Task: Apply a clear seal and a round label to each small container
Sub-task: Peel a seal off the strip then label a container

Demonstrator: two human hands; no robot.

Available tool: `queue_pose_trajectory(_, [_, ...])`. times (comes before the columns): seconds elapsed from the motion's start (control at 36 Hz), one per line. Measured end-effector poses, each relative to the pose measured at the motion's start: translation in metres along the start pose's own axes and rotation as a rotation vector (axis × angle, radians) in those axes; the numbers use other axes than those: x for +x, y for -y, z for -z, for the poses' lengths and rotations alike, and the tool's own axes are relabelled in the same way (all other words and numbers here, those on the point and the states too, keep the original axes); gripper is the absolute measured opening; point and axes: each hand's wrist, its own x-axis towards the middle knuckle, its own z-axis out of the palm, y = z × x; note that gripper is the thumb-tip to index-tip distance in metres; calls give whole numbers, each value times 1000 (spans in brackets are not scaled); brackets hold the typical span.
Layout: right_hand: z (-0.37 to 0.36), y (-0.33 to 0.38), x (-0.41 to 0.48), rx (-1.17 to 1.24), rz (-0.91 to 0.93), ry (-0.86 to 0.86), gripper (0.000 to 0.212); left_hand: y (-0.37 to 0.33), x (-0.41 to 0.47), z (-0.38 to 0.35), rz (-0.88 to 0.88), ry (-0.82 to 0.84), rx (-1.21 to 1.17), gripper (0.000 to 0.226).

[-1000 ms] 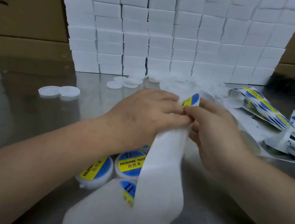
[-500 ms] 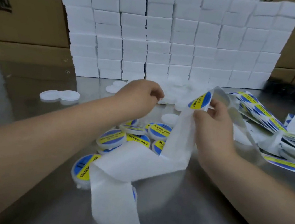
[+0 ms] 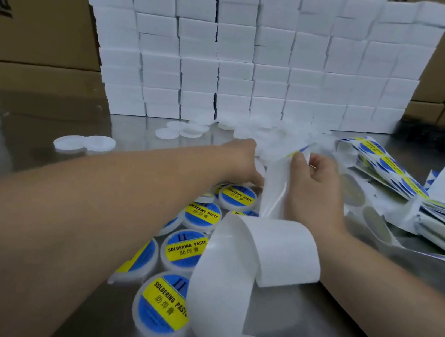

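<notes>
Yellow-blue "SOLDERING PASTE" labels (image 3: 186, 247); right hand (image 3: 316, 187) pinches label strip (image 3: 275, 193).

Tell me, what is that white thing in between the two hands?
It is the white backing strip. It stands up between the left hand and the right hand, which pinches it just below a round label. The head view shows this.

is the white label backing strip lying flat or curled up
Curled: the backing strip loops back over itself below the right hand, which pinches its upper end.
</notes>
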Motion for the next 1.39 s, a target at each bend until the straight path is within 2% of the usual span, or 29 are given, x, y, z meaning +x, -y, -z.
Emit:
queue_pose_trajectory(0.06, [-1,2,-2,11,21,11,15,6,-4,5,41,-118,-29,55])
queue_pose_trajectory(0.11, [-2,3,-6,50,47,25,19,14,-9,12,105,-254,-227,33])
queue_pose_trajectory(0.19, [-3,6,-12,119,62,74,19,21,-23,25,196,-317,-624,27])
queue_pose_trajectory(0.25, [-3,7,-14,133,61,132,15,20,-38,33,208,-371,-844,14])
queue_pose_trajectory(0.31, [-4,10,-16,163,57,173,14,16,-55,40,160,-460,-995,19])
queue_pose_trajectory(0.42, [-3,13,-22,205,90,215,25,14,-89,41,1,-530,-895,23])
queue_pose_trajectory(0.5, [-2,14,-25,210,94,274,30,14,-112,34,-140,-485,-840,35])
queue_pose_trajectory(0.64, [-3,16,-30,257,153,394,28,8,-131,32,-254,-414,-543,44])
queue_pose_trajectory(0.72, [-2,17,-31,270,165,436,41,6,-132,32,-296,-440,-344,30])
queue_pose_trajectory(0.78, [-1,18,-32,274,167,441,36,7,-131,32,-298,-470,-259,17])
queue_pose_trajectory(0.86, [-2,19,-34,270,198,459,20,10,-130,32,-302,-490,-246,33])
queue_pose_trajectory(0.94, [-4,18,-38,268,215,484,14,12,-130,32,-364,-480,-178,27])
queue_pose_trajectory(1.08, [-5,17,-36,292,197,451,28,14,-129,36,-406,-401,-174,24])
queue_pose_trajectory(1.19, [-6,17,-34,241,231,465,33,14,-127,38,-346,-359,-255,8])
queue_pose_trajectory(1.31, [-5,15,-31,236,201,420,20,18,-123,44,-254,-288,-493,5])
queue_pose_trajectory(1.39, [-4,14,-32,217,202,409,17,22,-120,46,-218,-314,-573,10])
